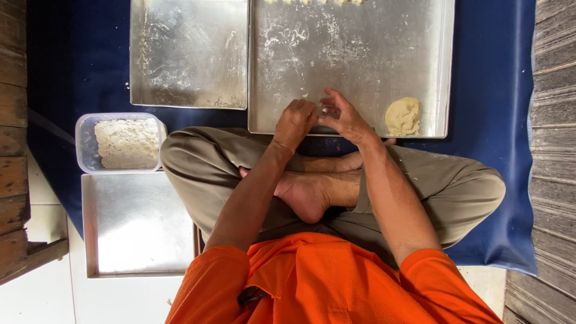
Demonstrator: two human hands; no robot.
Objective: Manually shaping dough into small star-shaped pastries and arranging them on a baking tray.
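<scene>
- At the near edge of the big floured tray (360, 54), over my crossed legs, I am bringing both hands together.
- Left hand (295, 122) is curling half-clenched; right hand (347, 119) is pinching a small pale bit with its fingers (329, 110). What it is, I cannot tell.
- The dough lump (402, 116) is sitting on the tray just right of my right hand, the nearer one.
- A tub of flour (123, 143) is lying well off to my left.
</scene>
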